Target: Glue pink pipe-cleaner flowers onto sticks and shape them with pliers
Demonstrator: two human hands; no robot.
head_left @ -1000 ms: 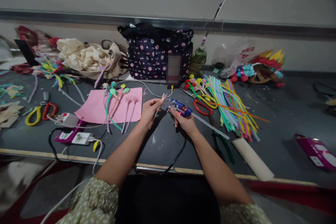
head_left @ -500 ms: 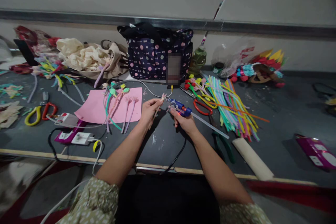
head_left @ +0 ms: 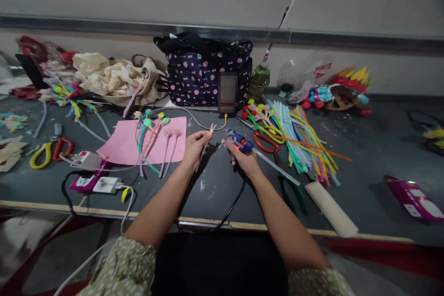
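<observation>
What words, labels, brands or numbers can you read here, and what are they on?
None are legible.
Red marking on the clear plastic bag: too blurred.
Marking atop the green bottle: too small.
Blue glue gun: no readable text.
Pixelated panel by the dotted bag: obscured.

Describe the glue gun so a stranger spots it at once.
Find the dark patterned bag at the back of the table, then look nearer, to the right hand. That hand holds the glue gun, set apart from the green-handled tool by its blue body, red light and translucent stick at the rear.
</observation>
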